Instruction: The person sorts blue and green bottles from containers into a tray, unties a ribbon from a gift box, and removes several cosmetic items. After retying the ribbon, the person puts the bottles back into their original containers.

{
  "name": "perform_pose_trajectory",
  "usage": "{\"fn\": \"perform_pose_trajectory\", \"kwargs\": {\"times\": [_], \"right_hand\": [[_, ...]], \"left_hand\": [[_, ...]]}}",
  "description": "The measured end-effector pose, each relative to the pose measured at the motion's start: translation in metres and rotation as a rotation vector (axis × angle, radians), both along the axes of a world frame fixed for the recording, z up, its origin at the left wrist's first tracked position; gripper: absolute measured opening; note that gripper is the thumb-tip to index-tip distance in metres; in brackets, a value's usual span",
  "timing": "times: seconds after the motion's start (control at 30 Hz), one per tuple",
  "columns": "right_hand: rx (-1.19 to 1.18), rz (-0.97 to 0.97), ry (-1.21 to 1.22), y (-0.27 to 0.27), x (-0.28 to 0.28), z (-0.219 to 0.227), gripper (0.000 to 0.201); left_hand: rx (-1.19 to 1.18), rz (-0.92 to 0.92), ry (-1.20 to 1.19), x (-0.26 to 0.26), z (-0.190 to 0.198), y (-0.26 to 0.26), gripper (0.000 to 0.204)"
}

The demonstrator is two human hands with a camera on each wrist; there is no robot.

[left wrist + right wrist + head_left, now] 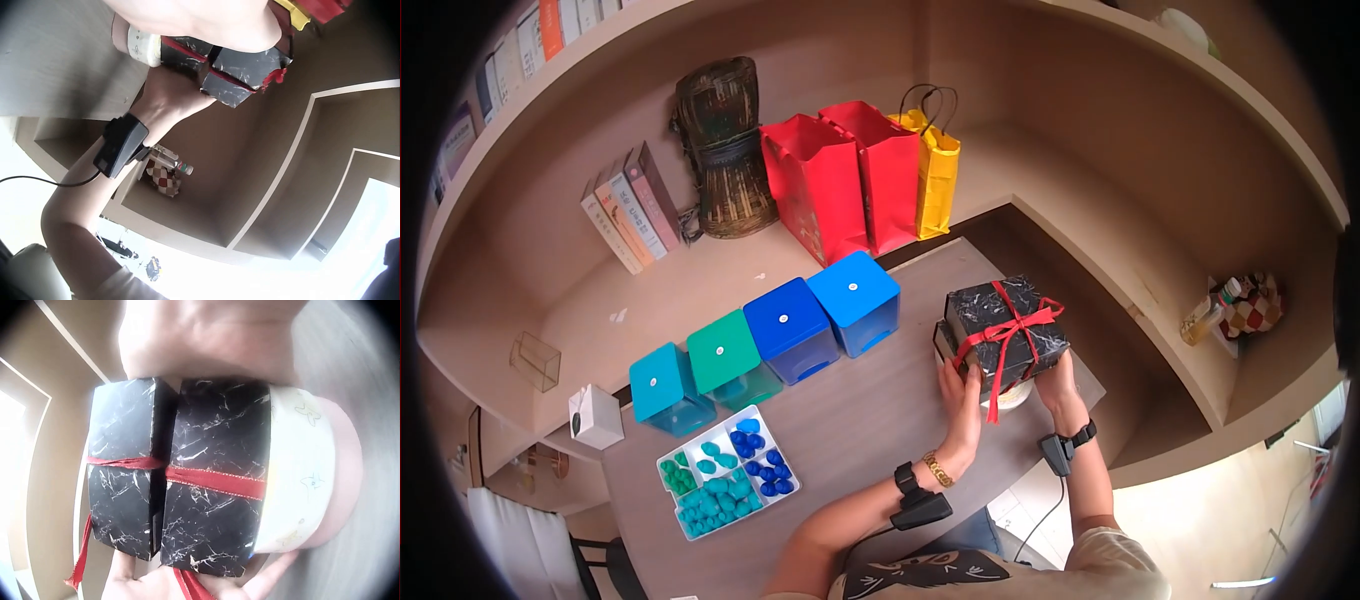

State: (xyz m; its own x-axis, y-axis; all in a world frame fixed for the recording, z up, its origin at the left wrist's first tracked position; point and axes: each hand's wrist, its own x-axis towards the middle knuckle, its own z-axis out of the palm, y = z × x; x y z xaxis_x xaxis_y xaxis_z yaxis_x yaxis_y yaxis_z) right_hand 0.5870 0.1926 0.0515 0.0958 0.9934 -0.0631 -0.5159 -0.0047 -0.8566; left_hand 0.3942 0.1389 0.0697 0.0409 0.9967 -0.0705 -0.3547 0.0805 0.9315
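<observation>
Two black marbled gift boxes (1005,310), one above the other, are tied with red ribbon (1020,322); the bow is on top. Beneath them shows a round white container (303,472) with small printed figures and a pink lower part (347,472). My left hand (962,405) holds the stack at its left side, fingers spread along the lower black box in the right wrist view. From the opposite side my right hand (1057,383) grips the boxes, its fingers partly hidden behind them. The stack is over the right part of the table (880,420).
Four lidded bins, teal (662,385), green (730,355), dark blue (790,325) and light blue (855,300), line the table's back. A white divided tray (735,470) holds green, teal and blue pieces. Red bags (820,180) and a yellow bag (938,180) stand behind.
</observation>
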Motion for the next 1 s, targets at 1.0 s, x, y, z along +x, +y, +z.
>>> {"fn": "perform_pose_trajectory", "kwargs": {"times": [1.0], "right_hand": [[0.949,0.233,-0.984,-0.145,-0.182,0.104,0.013]], "left_hand": [[0.436,-0.15,1.94,-0.197,0.073,0.158,0.121]]}}
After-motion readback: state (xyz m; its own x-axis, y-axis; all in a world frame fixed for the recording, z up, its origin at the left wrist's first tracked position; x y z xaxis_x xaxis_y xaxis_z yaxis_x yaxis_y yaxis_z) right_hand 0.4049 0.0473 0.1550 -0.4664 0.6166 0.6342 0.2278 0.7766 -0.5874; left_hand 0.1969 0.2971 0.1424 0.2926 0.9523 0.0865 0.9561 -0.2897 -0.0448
